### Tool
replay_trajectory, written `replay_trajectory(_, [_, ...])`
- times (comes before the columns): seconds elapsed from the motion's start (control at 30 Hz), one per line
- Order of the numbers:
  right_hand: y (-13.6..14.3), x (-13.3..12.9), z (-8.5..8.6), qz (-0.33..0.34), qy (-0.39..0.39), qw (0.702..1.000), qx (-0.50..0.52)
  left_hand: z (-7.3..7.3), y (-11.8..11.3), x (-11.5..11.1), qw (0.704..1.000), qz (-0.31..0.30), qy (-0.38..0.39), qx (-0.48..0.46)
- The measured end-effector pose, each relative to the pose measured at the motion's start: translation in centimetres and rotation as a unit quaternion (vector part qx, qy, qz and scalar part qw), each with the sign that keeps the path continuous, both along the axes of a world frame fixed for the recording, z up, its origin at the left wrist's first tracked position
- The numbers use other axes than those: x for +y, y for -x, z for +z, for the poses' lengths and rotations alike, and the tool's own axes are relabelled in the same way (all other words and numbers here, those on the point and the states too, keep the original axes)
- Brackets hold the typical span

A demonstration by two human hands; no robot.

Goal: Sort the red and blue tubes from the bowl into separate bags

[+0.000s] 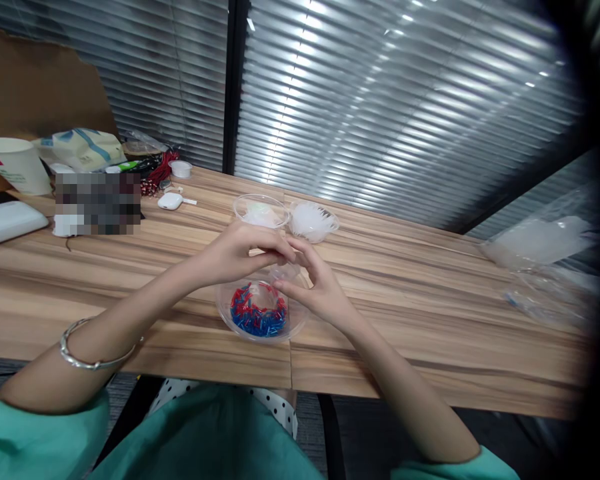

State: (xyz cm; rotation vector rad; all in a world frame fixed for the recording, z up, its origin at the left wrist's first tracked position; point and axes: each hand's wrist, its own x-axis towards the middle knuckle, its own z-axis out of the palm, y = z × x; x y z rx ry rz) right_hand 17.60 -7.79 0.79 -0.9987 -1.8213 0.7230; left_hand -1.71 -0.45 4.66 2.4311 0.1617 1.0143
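A round clear plastic bowl (298, 327) stands near the table's front edge. Inside it lie several short red and blue tube-like pieces (259, 319), red towards the back and blue at the front. Over the bowl's far rim my right hand (323, 287) curves its thumb and fingers around a small clear plastic piece (284, 272), whose exact kind I cannot make out. My left hand (253, 252) reaches in from the left, its fingers bent together and meeting the right fingertips. Whatever they pinch is hidden.
Behind my hands are a clear round container (261, 211) and a bowl of white pieces (313, 221). Left lie a white earphone case (171, 201), a paper cup (17, 165) and red cords (159, 175). Clear plastic bags (540, 247) lie right; blinds (380, 100) rise behind.
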Motion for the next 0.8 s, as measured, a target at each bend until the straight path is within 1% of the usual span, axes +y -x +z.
replay_trajectory(0.13, [0.1, -0.1, 0.2, 0.006, 0.005, 1.000, 0.003, -0.1, 0.1, -0.1, 0.999, -0.018, -0.011, 0.030])
replay_trajectory(0.33, [0.1, 0.0, 0.1, 0.007, 0.014, 1.000, 0.001, -0.2, 0.2, 0.1, 0.998, -0.013, -0.033, 0.053])
replay_trajectory(0.57, [0.0, 0.0, 0.0, -0.001, 0.002, 1.000, -0.001, -0.5, -0.1, 0.1, 0.998, -0.031, -0.037, 0.040])
replay_trajectory(0.67, [0.1, -0.1, 0.0, 0.007, 0.009, 1.000, 0.017, -0.1, 0.1, 0.0, 0.999, -0.034, -0.033, 0.011])
replay_trajectory(0.73, [0.1, -0.1, 0.0, -0.001, 0.021, 0.999, 0.040, 0.6, 0.4, -0.3, 0.998, -0.055, -0.011, 0.004])
replay_trajectory(0.77, [0.2, -0.1, -0.1, -0.008, 0.029, 0.997, 0.064, 1.0, 0.6, -0.5, 0.996, -0.083, 0.012, 0.031])
replay_trajectory(0.8, [0.2, -0.1, -0.1, -0.017, 0.035, 0.995, 0.094, 1.4, 0.8, -0.7, 0.989, -0.119, 0.040, 0.080])
